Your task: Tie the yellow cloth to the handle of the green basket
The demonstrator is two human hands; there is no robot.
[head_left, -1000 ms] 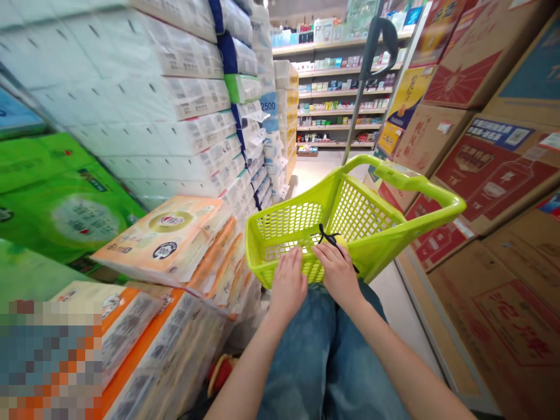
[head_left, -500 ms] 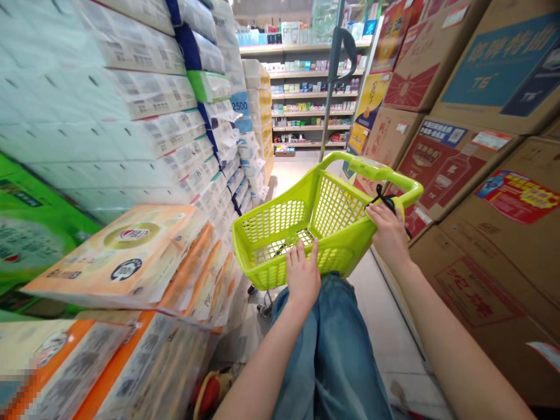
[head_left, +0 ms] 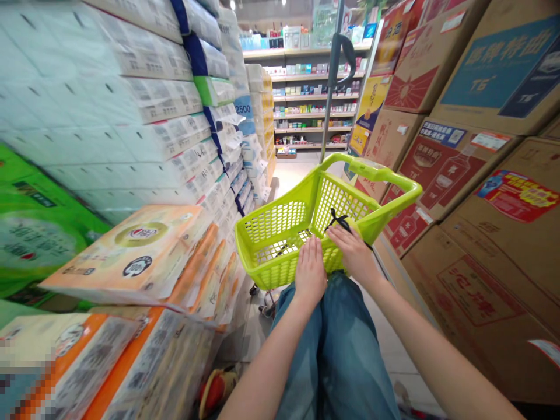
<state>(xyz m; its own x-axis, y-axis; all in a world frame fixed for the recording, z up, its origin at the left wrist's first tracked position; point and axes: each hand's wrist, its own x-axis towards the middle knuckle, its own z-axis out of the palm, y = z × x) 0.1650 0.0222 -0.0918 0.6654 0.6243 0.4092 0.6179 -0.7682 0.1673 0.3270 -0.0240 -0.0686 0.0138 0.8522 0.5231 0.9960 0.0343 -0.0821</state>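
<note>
A lime-green shopping cart basket [head_left: 280,213] stands tilted in front of my legs, with nothing but its lattice floor visible inside. My left hand [head_left: 311,271] lies at its near side, fingers stretched out and close together, holding nothing I can see. Beside it, my right hand [head_left: 355,251] has its fingers over a small yellowish thing tied with a black cord bow [head_left: 339,220]; its kind is unclear and the palm side is hidden. A black cord end trails past the right wrist. The cart handle [head_left: 385,172] rises behind, untouched.
Stacked tissue packs [head_left: 166,99] wall the left side, with orange tissue packs [head_left: 135,245] lower and nearer. Cardboard cartons [head_left: 472,181] are piled along the right. A grey pole with a loop handle [head_left: 333,64] stands beyond the cart, before stocked shelves [head_left: 301,90].
My right hand has moved left from the cart's right side toward my left hand, and the black-bowed thing came along with it. My left hand's fingers have drawn together.
</note>
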